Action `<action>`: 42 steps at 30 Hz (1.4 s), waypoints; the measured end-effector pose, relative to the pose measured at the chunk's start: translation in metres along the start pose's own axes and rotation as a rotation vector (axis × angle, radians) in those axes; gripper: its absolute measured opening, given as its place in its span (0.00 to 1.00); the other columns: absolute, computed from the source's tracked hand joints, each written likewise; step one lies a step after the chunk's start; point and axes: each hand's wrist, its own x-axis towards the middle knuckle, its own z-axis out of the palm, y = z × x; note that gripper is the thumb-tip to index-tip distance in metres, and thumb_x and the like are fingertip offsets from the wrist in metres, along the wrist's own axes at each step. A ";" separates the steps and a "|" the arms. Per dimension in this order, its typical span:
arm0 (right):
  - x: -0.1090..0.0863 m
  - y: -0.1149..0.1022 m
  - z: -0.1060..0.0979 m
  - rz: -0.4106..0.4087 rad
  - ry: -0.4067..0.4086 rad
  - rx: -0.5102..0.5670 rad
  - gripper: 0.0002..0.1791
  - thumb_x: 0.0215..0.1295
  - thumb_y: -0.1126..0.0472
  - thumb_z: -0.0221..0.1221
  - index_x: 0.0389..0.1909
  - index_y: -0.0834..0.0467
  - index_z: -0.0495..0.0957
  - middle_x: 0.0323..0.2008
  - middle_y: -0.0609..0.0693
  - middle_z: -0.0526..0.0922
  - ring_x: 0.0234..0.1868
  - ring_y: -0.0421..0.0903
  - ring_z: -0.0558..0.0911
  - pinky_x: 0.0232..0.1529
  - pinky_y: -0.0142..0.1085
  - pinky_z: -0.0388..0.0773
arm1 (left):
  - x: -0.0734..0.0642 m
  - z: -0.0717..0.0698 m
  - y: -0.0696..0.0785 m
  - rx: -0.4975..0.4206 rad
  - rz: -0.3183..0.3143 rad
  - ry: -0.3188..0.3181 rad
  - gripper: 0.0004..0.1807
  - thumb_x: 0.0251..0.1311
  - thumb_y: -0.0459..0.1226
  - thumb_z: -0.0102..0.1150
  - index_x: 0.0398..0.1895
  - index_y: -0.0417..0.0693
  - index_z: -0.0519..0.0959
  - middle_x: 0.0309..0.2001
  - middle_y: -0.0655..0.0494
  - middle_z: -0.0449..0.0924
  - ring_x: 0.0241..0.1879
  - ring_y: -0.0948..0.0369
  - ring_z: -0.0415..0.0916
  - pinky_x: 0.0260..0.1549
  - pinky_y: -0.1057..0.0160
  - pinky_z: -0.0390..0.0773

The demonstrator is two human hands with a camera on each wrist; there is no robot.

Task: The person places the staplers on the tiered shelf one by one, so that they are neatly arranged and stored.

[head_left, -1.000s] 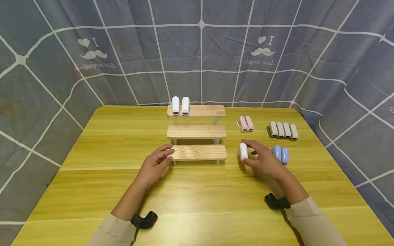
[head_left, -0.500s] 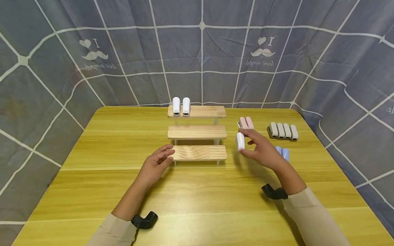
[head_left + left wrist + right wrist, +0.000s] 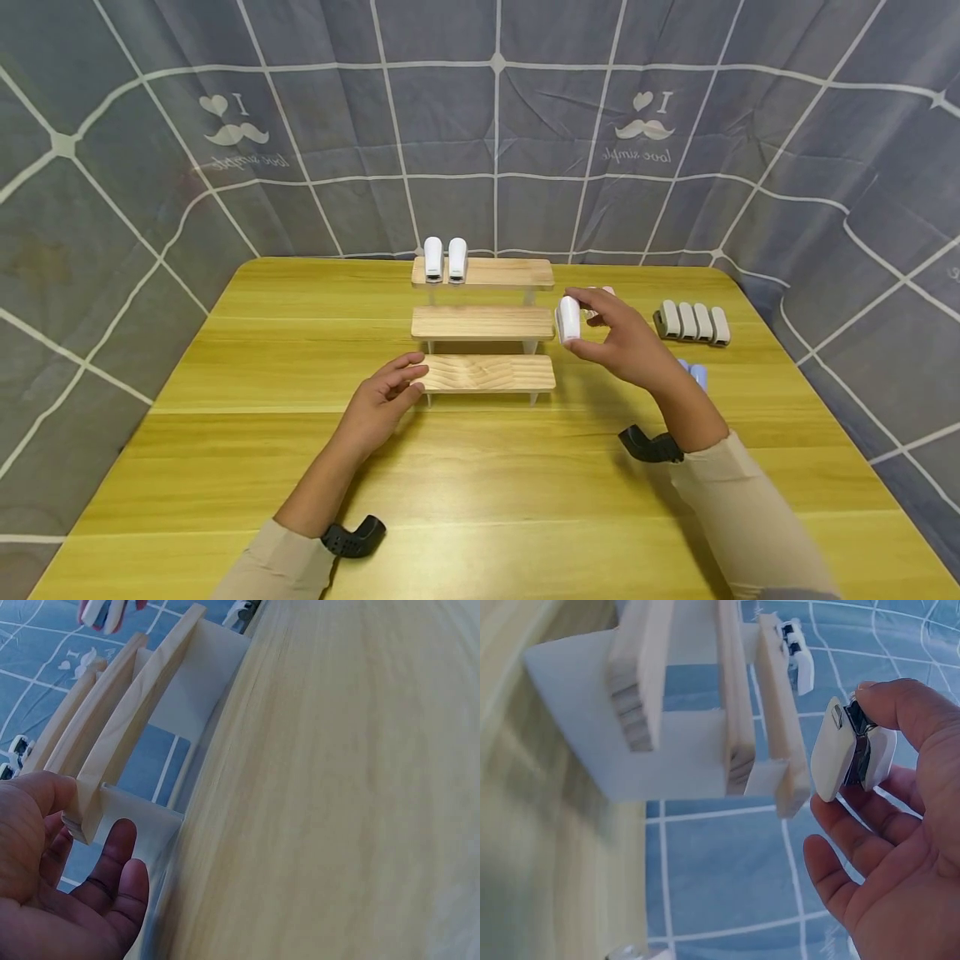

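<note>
My right hand pinches a white mini stapler between thumb and fingers, above the table beside the right end of the middle board. Its metal inside shows between two white halves in the right wrist view, where the stapler is close to the boards. My left hand holds the left end of the lowest board of a three-step wooden display stand, its thumb and fingers around the corner. Two white staplers stand side by side on the left of the top board.
Several grey-beige staplers stand in a row at the right of the table. Blue staplers and pink staplers are partly hidden behind my right hand and arm. A grey checked curtain hangs behind the table.
My right hand has carried the white stapler up and left, from the table near the blue staplers to the stand's right end. My left hand stays on the lowest board.
</note>
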 end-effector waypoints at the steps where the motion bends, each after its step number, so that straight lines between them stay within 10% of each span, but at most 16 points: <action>1: 0.003 -0.001 0.001 -0.006 0.002 0.005 0.38 0.62 0.65 0.68 0.72 0.62 0.64 0.65 0.58 0.71 0.57 0.54 0.73 0.55 0.52 0.70 | 0.000 0.000 0.000 0.001 0.000 -0.001 0.18 0.71 0.37 0.58 0.60 0.41 0.79 0.68 0.58 0.69 0.66 0.55 0.67 0.52 0.70 0.72; 30: 0.080 -0.033 0.033 -0.055 0.018 0.031 0.38 0.61 0.61 0.70 0.71 0.59 0.66 0.63 0.55 0.73 0.61 0.52 0.75 0.61 0.43 0.71 | 0.001 -0.001 0.001 -0.009 -0.002 -0.011 0.18 0.71 0.37 0.57 0.61 0.40 0.79 0.69 0.57 0.69 0.67 0.55 0.65 0.58 0.56 0.71; 42: 0.105 -0.032 0.036 -0.004 -0.004 0.133 0.38 0.62 0.62 0.68 0.72 0.62 0.64 0.62 0.56 0.72 0.66 0.50 0.71 0.63 0.41 0.70 | 0.000 -0.001 0.000 -0.017 0.002 -0.007 0.18 0.71 0.37 0.58 0.61 0.41 0.79 0.68 0.58 0.69 0.67 0.55 0.66 0.54 0.68 0.71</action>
